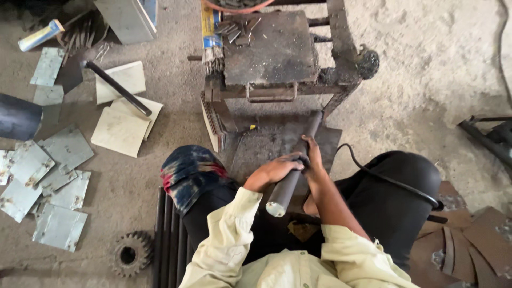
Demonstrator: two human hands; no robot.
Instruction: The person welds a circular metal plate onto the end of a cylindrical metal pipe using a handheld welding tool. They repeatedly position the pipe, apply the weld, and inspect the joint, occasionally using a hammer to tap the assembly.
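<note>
Fingers [288, 162] of both hands around grey rod [293, 165]

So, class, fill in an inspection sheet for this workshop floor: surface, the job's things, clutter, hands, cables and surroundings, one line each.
Surface: dusty concrete floor, with a dark metal sheet in front of the knees.
Job's things: grey metal rod, sloping up towards the rusty metal stand.
Clutter: cut sheet-metal pieces, cream tiles, toothed gear, black pipe.
Hands: left hand and right hand both gripping the rod, fingers wrapped round it.
Cables: black cable over the right thigh.
Surroundings: bundle of welding rods beside the stand.
</note>
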